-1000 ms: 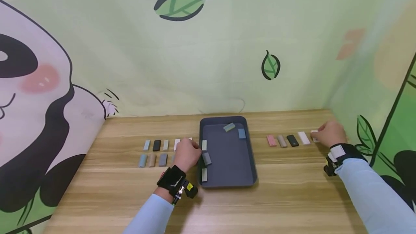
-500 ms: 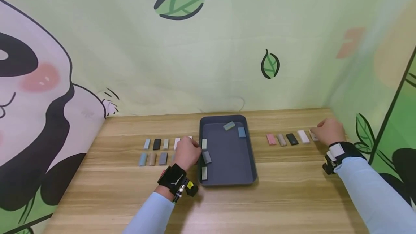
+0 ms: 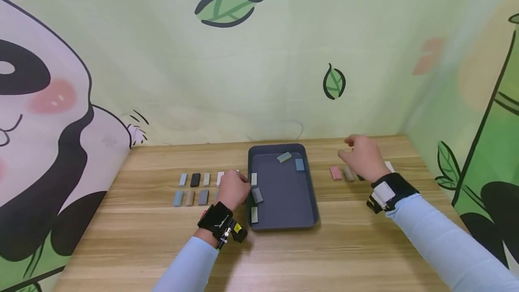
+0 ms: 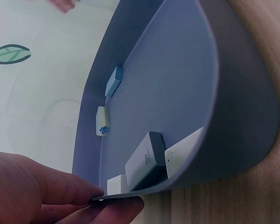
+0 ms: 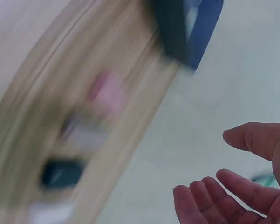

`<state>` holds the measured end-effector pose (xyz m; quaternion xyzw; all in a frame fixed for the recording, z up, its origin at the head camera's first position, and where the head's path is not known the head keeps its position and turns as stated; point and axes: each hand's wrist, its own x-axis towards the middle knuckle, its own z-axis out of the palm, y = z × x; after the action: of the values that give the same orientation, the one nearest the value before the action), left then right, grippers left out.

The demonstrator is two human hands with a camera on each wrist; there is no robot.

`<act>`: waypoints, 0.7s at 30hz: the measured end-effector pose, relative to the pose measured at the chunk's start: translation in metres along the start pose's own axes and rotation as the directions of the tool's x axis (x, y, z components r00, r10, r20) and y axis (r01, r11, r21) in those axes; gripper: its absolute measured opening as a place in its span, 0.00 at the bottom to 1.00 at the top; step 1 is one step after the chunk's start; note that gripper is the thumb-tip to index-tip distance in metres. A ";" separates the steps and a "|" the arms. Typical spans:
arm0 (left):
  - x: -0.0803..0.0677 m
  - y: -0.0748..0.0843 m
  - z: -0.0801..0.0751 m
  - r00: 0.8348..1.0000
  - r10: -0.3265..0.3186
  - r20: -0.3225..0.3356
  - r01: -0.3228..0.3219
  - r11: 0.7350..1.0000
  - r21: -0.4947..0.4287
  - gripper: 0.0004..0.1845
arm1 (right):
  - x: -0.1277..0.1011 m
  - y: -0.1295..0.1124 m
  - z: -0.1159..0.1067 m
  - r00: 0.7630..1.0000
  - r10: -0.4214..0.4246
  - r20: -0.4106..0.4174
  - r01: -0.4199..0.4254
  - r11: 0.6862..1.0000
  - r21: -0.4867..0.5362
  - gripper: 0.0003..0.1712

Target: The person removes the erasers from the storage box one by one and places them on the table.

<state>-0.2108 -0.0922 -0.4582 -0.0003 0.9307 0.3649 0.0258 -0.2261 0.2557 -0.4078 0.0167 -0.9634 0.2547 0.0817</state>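
A dark grey tray [image 3: 284, 226] sits in the middle of a wooden table [image 3: 121, 247], its long side running away from the person. Inside it, three small blocks line the left wall: a white one [image 3: 253, 179] farthest back, a grey one [image 3: 257, 195] in the middle and another pale one [image 3: 254, 214] nearest the front; a greenish block [image 3: 284, 157] and a blue block [image 3: 299, 164] lie near the far end. The left hand [image 3: 233, 189] rests at the tray's left rim, and the left wrist view shows its thumb and a fingertip [image 4: 126, 209] pinching the rim's edge beside the white block. To the left of that hand, small blocks lie in two short rows [image 3: 194, 188] on the table, among them a black one [image 3: 195, 180] in the back row. The right hand [image 3: 362, 157] hovers above the table to the right of the tray, over a row of blocks that includes a pink one [image 3: 335, 172] and a tan one [image 3: 348, 173]; the right wrist view, though blurred, shows its fingers [image 5: 242, 193] loosely spread and holding nothing. Both arms wear pale blue sleeves [image 3: 438, 238] and dark wrist straps. A green backdrop with a cartoon panda [image 3: 36, 102] and leaves [image 3: 227, 8] rises behind the table.
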 end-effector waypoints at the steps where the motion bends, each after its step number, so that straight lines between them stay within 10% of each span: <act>1: 0.000 0.000 0.000 1.000 0.002 0.000 -0.002 1.000 0.001 0.16 | -0.001 -0.010 0.005 1.000 -0.009 0.023 0.009 1.000 0.026 0.26; 11: 0.001 0.002 -0.001 1.000 0.002 -0.024 -0.002 1.000 0.026 0.14 | -0.010 -0.100 0.055 0.969 -0.145 0.198 0.143 0.989 0.023 0.27; 21: 0.003 0.000 0.000 0.999 -0.002 -0.034 0.004 0.999 0.041 0.08 | -0.016 -0.142 0.111 0.910 -0.156 0.384 0.166 0.986 0.007 0.28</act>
<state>-0.2136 -0.0922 -0.4580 -0.0073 0.9382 0.3458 0.0105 -0.2160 0.0778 -0.4361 0.1444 -0.9593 0.2264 -0.0873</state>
